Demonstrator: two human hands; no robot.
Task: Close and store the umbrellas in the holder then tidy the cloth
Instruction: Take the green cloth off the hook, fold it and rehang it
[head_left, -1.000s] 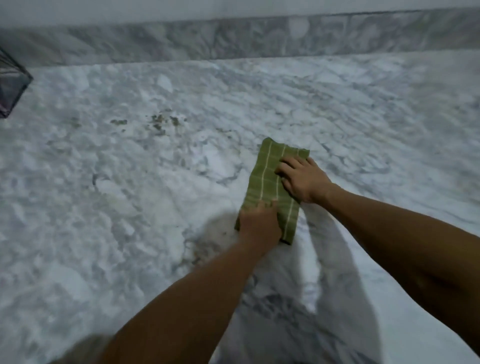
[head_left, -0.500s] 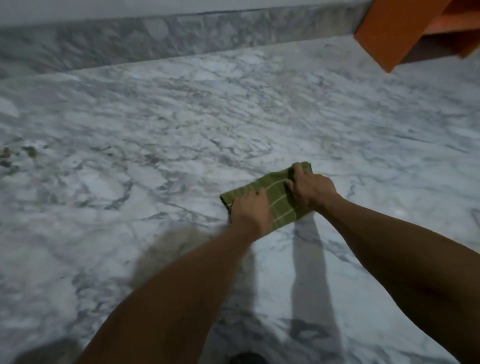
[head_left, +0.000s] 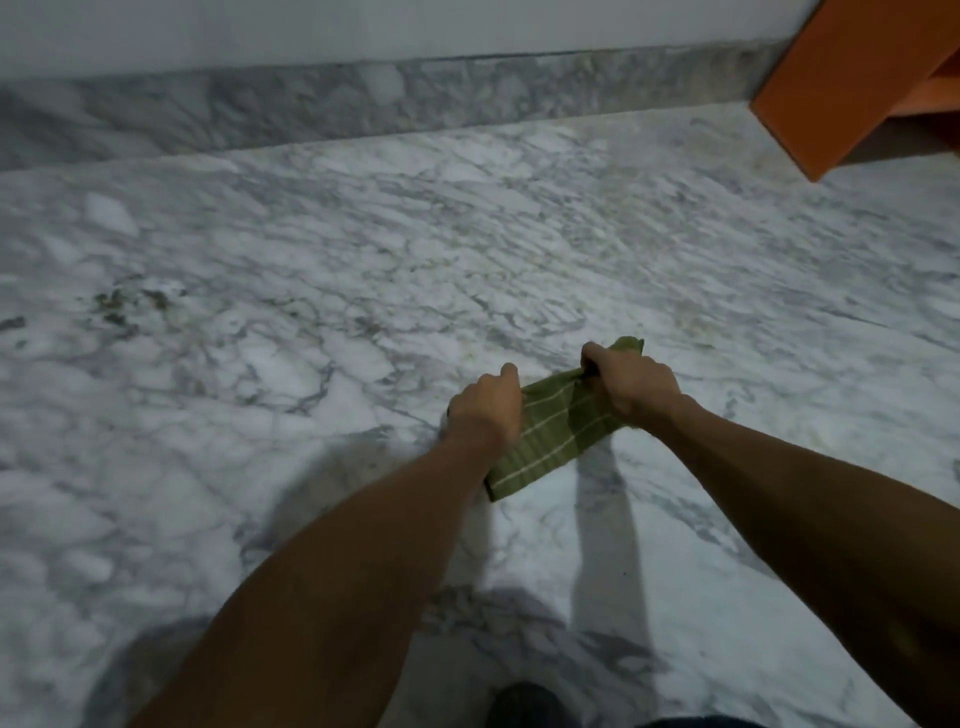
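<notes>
A folded green cloth (head_left: 551, 432) with pale stripes hangs between both hands, just above the marble floor. My left hand (head_left: 485, 402) grips its left edge in a closed fist. My right hand (head_left: 631, 382) is closed on the right end, and a corner of cloth sticks out past the knuckles. The cloth sags toward me, its lower corner near my left forearm. No umbrella or holder shows in this view.
White and grey marble floor (head_left: 311, 312) fills the view, with a marble skirting (head_left: 363, 104) along the far wall. An orange piece of furniture (head_left: 857, 78) juts in at the top right. Small brown debris (head_left: 130, 301) lies at the left.
The cloth lay flat on the floor under both hands; now both hands have closed on its ends and lifted it. The view has swung right, then back left a little.
</notes>
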